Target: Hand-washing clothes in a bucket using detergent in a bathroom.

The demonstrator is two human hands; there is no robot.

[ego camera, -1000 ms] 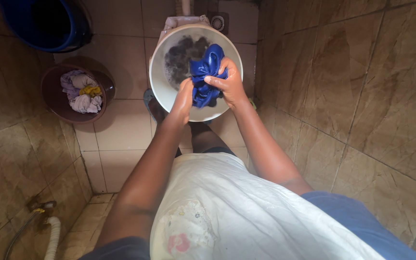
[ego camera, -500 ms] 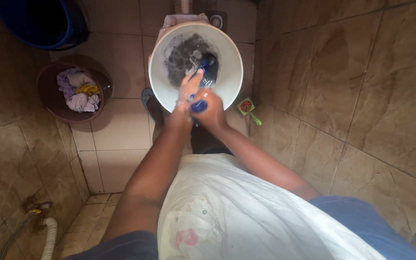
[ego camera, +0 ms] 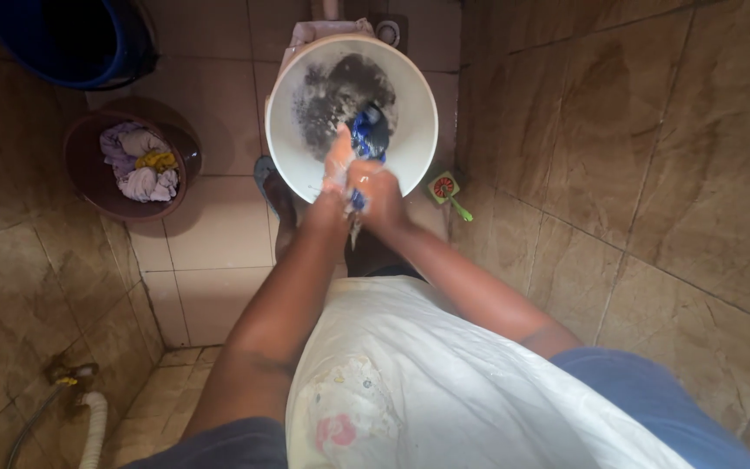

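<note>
Tiled floor [ego camera: 219, 234] fills the lower left, brown tiled wall [ego camera: 635, 156] takes the whole right side. At twelve o'clock sits the white basin [ego camera: 410, 78], dark sudsy water pooled toward its far side. Up at eleven, the edge of a blue bucket [ego camera: 123, 52]; at ten, a maroon bowl [ego camera: 88, 187] heaped with pale and yellow laundry. Now the action: both hands meet at the basin's near rim, six o'clock of the bowl. The blue cloth [ego camera: 366, 130] runs as a twisted rope, long axis twelve to six, its upper end hanging over the water, its lower end pinched between the hands. Left hand [ego camera: 338, 165] lies flatter along the cloth's nine o'clock side, fingers together and pointing up it. Right hand [ego camera: 373, 193] is curled tight around the lower length, at three o'clock of the left and just nearer the body. Small one last: a green and red brush [ego camera: 446, 191] on the floor beside the basin.
</note>
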